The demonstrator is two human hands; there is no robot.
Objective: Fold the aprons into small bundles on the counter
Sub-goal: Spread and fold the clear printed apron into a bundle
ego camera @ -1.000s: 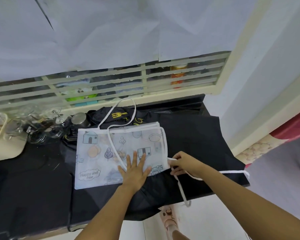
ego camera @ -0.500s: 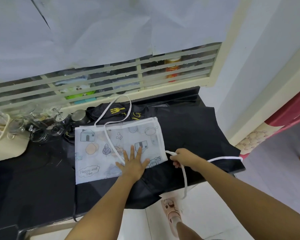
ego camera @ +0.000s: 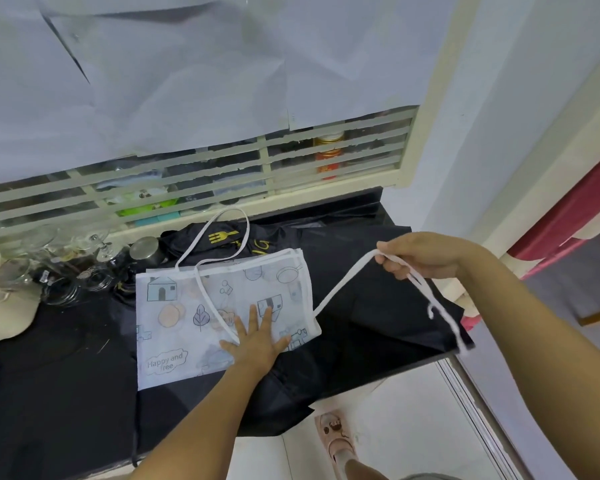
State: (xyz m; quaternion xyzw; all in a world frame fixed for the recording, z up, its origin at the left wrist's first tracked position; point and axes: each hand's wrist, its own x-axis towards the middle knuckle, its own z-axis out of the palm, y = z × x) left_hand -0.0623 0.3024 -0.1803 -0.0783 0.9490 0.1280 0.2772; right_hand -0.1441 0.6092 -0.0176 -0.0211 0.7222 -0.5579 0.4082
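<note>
A white apron (ego camera: 187, 313) printed with cartoon pictures lies folded into a rectangle on the black counter (ego camera: 49, 393). My left hand (ego camera: 257, 341) presses flat on its near right corner, fingers spread. My right hand (ego camera: 426, 254) is raised to the right of it and pinches the apron's white tie strap (ego camera: 343, 282), which stretches taut from the apron's right edge up to the fingers; its loose ends dangle past the counter edge. A black apron (ego camera: 378, 306) is spread underneath. Another black apron (ego camera: 229, 240) with a yellow fork print lies bunched behind.
Glass jars and a steel cup (ego camera: 144, 249) crowd the counter's back left, beside a cream tray (ego camera: 4, 313). A louvred window (ego camera: 222, 174) runs along the back. The counter ends at the right, by a white wall and a pink curtain (ego camera: 568, 216). A slippered foot (ego camera: 336, 434) stands on the floor below.
My right hand has lifted up and to the right, pulling the white strap taut away from the apron. My left hand stays pressed on the apron.
</note>
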